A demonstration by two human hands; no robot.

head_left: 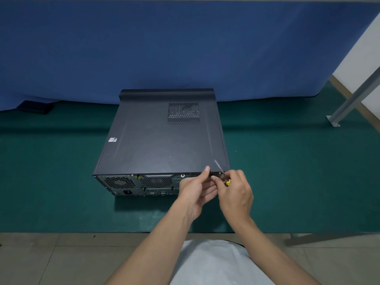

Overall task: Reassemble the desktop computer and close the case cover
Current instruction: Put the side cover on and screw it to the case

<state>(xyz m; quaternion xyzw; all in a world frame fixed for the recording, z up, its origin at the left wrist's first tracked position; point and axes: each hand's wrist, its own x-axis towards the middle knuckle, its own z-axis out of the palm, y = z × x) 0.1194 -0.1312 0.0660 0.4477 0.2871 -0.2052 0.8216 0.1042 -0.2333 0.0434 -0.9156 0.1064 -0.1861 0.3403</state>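
At computer's (160,140) corner, right grip's (236,194) screwdriver (227,182).

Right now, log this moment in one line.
cover on case | left hand at cover's rear edge | right hand holds screwdriver

One desktop computer (160,140), one screwdriver (227,182), two hands of mine: left hand (197,190), right hand (236,192). On the case: one white sticker (112,140), one top vent grid (183,113), two rear fan grilles (119,182). One flat black item (35,106) back left
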